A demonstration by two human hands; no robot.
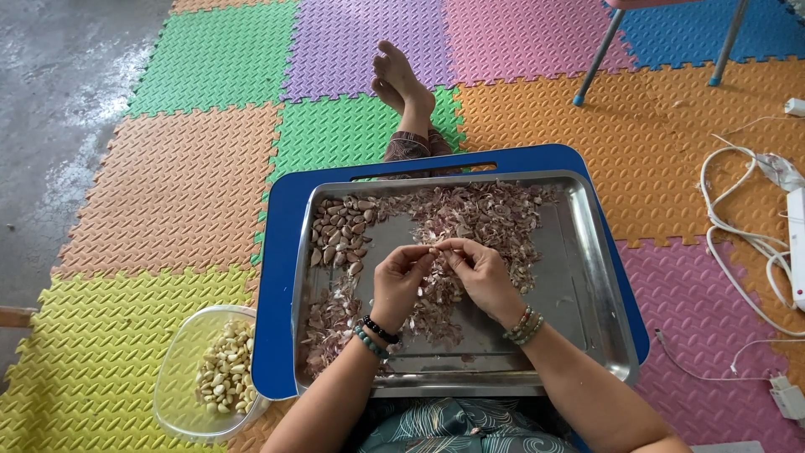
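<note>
At the far left, a clear bowl of peeled pale garlic cloves sits on the foam floor mat, just beside the blue tray board that rests over the person's lap. On that board lies a metal tray; unpeeled cloves are heaped in its far-left corner, and papery purple skins spread across its far side and down its left side. Over the middle of the tray the left hand and the right hand meet, fingertips touching. Each grip is closed: the 2 hands pinch 1 small garlic clove between them, held above the skins, mostly hidden by the fingers. Beaded bracelets ring both wrists. At the far right, white cables and a power strip lie on the mat.
</note>
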